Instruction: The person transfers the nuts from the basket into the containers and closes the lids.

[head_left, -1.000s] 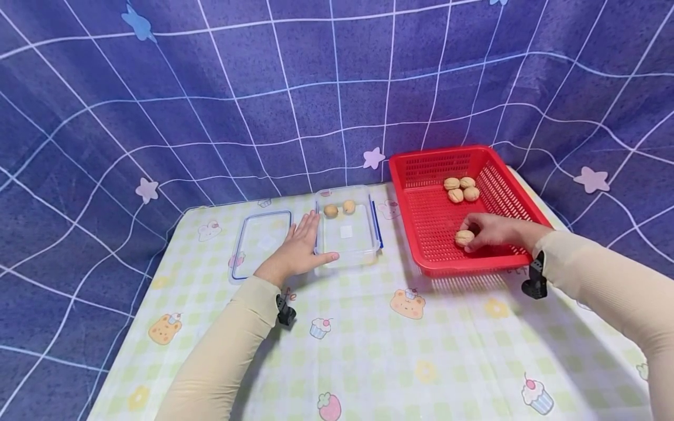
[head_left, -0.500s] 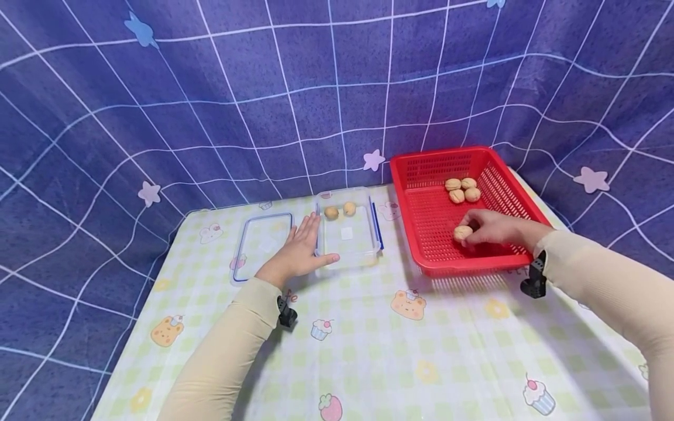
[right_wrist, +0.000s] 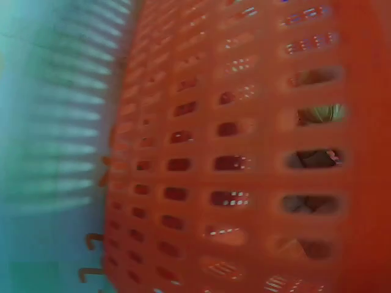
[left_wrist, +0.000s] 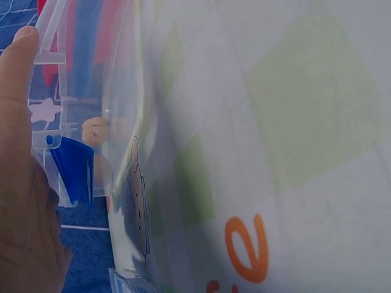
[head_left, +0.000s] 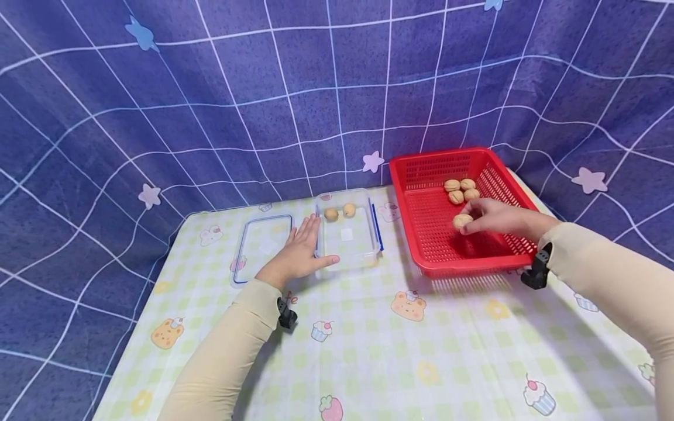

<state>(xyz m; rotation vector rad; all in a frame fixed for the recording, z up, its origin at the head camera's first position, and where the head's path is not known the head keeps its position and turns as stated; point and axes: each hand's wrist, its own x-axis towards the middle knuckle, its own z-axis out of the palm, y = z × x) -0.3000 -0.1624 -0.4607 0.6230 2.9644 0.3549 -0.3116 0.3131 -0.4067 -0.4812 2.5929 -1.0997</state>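
My right hand [head_left: 495, 217] pinches a walnut [head_left: 461, 221] between thumb and fingers, above the floor of the red plastic basket [head_left: 474, 266]. Several more walnuts [head_left: 456, 197] are grouped at the basket's back. My left hand [head_left: 296, 252] has its fingers straight along the left side of a clear plastic box [head_left: 344, 255], thumb out by its front corner. Two walnuts [head_left: 339, 211] lie at the back inside that box. The left wrist view shows the box's blue latch [left_wrist: 76, 171] beyond the hand. Through the slotted basket wall [right_wrist: 204, 180], the right wrist view gives only slivers of the contents.
A clear lid with a blue seal [head_left: 238, 257] lies flat to the left of the box, partly behind the left hand. A checked, printed cloth [head_left: 379, 362] covers the table. Behind it hangs a blue curtain [head_left: 263, 88] with grid lines and stars.
The right hand has lifted the walnut slightly from the basket floor, moving up and toward the back. The left hand and the box have stayed put.
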